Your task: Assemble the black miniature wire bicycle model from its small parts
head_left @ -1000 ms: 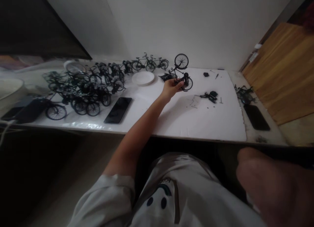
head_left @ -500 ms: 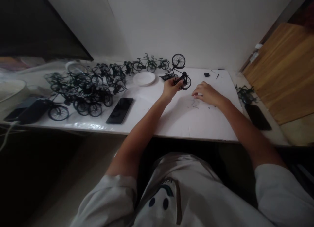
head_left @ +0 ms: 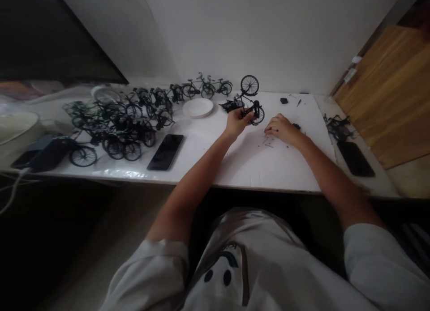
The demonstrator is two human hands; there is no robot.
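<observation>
My left hand (head_left: 239, 122) grips a black miniature bicycle (head_left: 249, 96), holding it tilted above the white board with one wheel up and the other beside my thumb. My right hand (head_left: 282, 128) is low over the board, its fingers curled and drawn together. A tiny dark bit shows at its fingertips, too small to name. Just below them lie several thin small pins (head_left: 268, 145) and dark specks. Behind my left hand is a cluster of black parts (head_left: 231, 105), partly hidden.
Many miniature bicycles (head_left: 131, 151) crowd the left side. A white plate (head_left: 198, 108) and a phone (head_left: 165, 152) lie nearer the middle. A small black block (head_left: 284, 100) sits at the back right. Another dark phone-like slab (head_left: 356, 159) is at the right, by a wooden panel (head_left: 389, 96).
The miniature bicycle in my left hand has shifted slightly right and turned a little. My right hand stays low over the small pins, its fingers drawn closer together.
</observation>
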